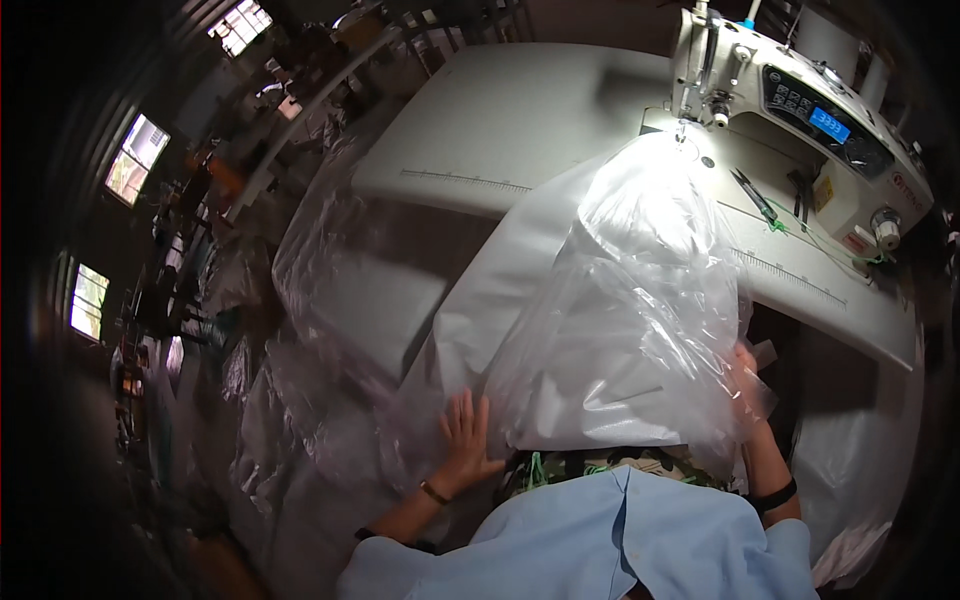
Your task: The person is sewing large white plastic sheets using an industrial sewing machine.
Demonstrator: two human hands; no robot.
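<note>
A large sheet of thin clear plastic film (640, 330) lies over white sheet material (480, 310), gathered toward the sewing machine (800, 110) and draping down to my lap. Its far end reaches under the lit needle area. My left hand (465, 438) rests flat against the sheeting on the left, fingers spread, gripping nothing. At the right edge, my right hand (746, 382) is closed on the plastic film, its fingers partly covered by folds. Thread snippers (755, 198) lie on the machine bed, right of the needle, beside green thread.
The pale sewing table (450, 130) has a ruler scale along its near edge. More crumpled plastic (310, 400) hangs off at the left. White sheeting (850, 460) hangs below the table at the right. Cluttered benches stand in the dim background.
</note>
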